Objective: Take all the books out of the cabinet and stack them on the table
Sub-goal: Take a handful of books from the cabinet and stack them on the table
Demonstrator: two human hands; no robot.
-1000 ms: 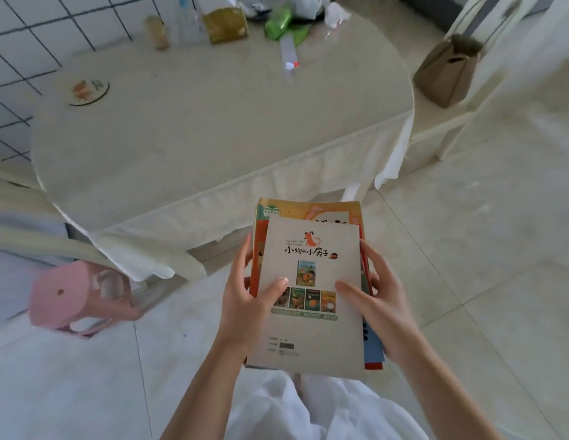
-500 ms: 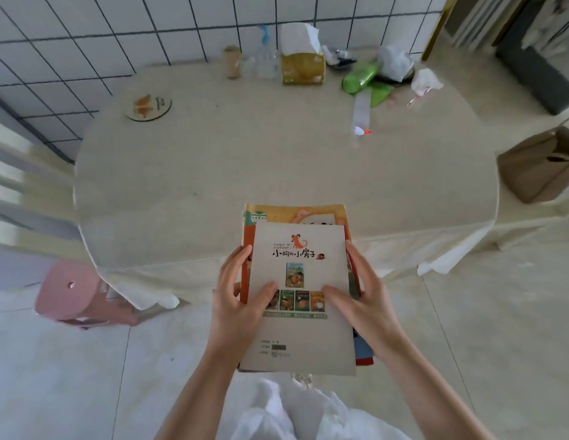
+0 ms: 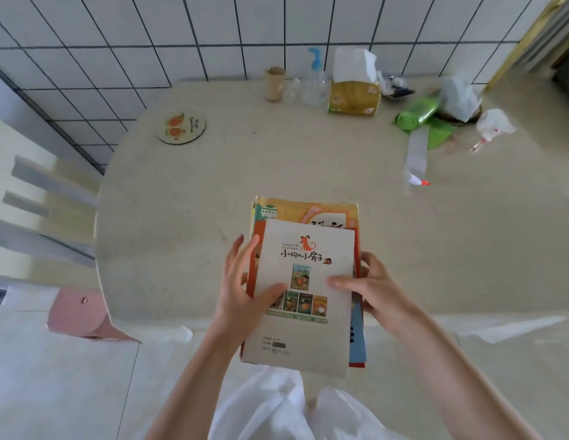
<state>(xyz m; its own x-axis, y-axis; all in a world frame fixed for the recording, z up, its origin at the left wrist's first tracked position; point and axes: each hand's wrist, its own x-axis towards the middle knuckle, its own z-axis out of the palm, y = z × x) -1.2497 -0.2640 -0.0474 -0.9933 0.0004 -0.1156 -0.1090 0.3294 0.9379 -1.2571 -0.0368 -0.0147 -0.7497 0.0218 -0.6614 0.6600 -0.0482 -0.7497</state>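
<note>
You are holding a stack of books (image 3: 308, 290) over the near edge of the table (image 3: 213, 192), with your left hand (image 3: 245, 287) on its left side and your right hand (image 3: 369, 287) on its right. A coaster (image 3: 181, 127) is lying far left on the table. At the far edge, by the wall, a tissue box (image 3: 354, 95) is standing, with a bottle (image 3: 313, 81) just left of it. A stool (image 3: 83, 315) is standing left of the table, partly under its edge.
</note>
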